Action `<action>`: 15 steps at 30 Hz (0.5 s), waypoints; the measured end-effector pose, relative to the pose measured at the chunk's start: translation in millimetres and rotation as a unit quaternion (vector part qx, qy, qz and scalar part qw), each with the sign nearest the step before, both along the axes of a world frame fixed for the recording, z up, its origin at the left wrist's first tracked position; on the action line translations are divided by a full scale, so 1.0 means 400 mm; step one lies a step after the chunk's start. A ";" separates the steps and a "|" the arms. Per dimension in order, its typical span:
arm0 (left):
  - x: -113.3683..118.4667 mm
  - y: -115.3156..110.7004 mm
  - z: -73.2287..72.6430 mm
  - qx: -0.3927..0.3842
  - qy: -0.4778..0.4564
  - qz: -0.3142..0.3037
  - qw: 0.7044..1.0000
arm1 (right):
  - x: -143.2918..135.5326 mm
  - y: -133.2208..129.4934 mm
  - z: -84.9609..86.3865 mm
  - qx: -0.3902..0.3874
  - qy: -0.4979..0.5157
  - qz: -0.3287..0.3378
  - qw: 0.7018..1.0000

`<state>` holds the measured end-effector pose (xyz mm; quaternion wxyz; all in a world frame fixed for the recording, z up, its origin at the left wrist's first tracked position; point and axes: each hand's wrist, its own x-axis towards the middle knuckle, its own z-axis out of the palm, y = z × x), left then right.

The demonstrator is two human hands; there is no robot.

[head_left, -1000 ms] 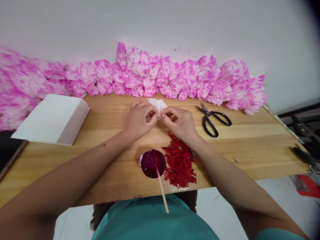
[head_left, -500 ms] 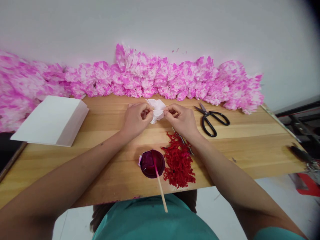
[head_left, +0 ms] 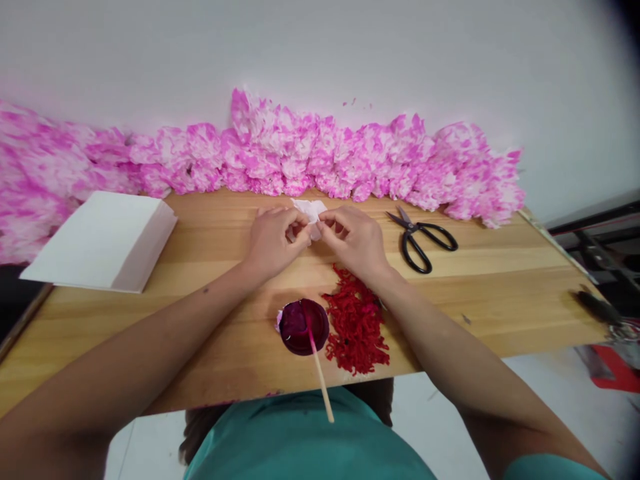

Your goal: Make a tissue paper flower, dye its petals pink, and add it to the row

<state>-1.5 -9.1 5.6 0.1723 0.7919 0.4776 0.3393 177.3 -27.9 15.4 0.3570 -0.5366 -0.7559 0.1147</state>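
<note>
Over the table [head_left: 500,287], white paper [head_left: 309,209] sits between both hands [head_left: 273,241] [head_left: 357,240].

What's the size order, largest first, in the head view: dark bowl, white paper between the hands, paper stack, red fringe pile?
1. Paper stack
2. Red fringe pile
3. Dark bowl
4. White paper, visible part only; partly hidden

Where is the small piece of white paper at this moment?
In the head view, the white paper is near the middle, pinched between the left hand and the right hand, just on the near side of the pink flowers.
</note>
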 end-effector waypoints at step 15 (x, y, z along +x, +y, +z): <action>-0.002 0.004 -0.005 -0.022 -0.027 0.023 0.999 | 0.004 0.020 -0.020 -0.094 0.165 -0.017 0.982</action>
